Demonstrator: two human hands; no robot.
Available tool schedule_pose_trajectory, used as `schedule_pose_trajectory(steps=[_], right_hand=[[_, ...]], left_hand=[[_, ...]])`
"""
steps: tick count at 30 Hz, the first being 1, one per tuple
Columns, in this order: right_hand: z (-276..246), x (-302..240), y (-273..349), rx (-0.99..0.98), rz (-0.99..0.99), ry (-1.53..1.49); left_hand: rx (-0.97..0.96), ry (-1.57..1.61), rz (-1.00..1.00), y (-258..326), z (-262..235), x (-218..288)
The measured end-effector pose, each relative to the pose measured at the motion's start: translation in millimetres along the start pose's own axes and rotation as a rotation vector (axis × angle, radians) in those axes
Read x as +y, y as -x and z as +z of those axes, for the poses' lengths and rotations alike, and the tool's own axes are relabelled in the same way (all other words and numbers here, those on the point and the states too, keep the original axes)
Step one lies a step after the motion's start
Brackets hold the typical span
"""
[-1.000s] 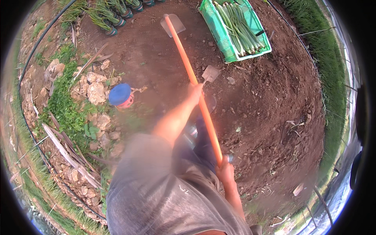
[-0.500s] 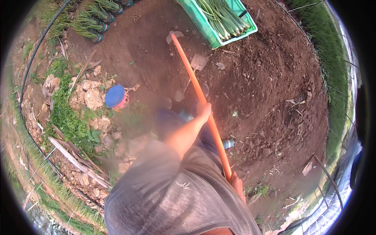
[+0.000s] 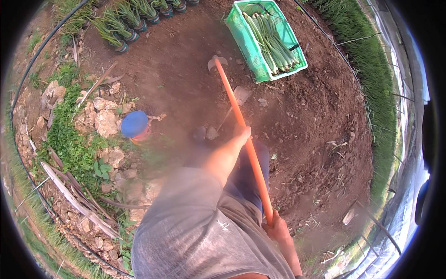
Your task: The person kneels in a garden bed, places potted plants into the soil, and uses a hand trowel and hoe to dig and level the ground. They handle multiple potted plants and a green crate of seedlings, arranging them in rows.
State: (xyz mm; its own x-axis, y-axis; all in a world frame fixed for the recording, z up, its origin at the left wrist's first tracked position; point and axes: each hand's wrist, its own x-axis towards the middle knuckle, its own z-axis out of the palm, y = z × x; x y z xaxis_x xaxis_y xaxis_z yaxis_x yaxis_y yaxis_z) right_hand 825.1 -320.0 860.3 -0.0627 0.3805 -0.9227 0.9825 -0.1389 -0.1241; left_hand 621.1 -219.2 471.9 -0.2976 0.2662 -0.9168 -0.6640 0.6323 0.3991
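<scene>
No readable text; small white mark (image 3: 223, 225) on grey shirt (image 3: 176, 237).

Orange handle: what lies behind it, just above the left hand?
A small spade's blade shows to the right, its thin shaft to the left. The orange handle covers where they meet.

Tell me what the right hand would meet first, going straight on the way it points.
The right hand would most likely meet the left hand, farther up the same orange hoe handle; whether it would clear the dark trouser leg is unclear.
</scene>
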Motion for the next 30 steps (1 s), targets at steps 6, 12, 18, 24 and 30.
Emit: schedule_pose_trajectory(steps=[6, 12, 18, 24, 30], right_hand=[[2.3, 11.3, -9.6, -0.064, 0.105, 0.000], [-46.8, 58.8, -29.1, 0.094, 0.014, 0.234], [-99.3, 150.5, -22.5, 0.249, 0.039, 0.347], [-53.8, 236.8, 48.0, 0.306, 0.159, 0.364], [-6.4, 204.8, 28.5, 0.354, -0.002, 0.430]], left_hand=[[-0.096, -0.027, -0.046, -13.8, -0.4, -6.8], [-0.075, 0.093, 0.005, -30.7, 51.3, -35.4], [0.039, 0.200, -0.017, 11.2, 140.1, -35.5], [-0.088, 0.243, -0.165, 145.7, 157.4, -93.4], [-0.128, 0.381, -0.249, 91.6, 73.0, -96.7]])
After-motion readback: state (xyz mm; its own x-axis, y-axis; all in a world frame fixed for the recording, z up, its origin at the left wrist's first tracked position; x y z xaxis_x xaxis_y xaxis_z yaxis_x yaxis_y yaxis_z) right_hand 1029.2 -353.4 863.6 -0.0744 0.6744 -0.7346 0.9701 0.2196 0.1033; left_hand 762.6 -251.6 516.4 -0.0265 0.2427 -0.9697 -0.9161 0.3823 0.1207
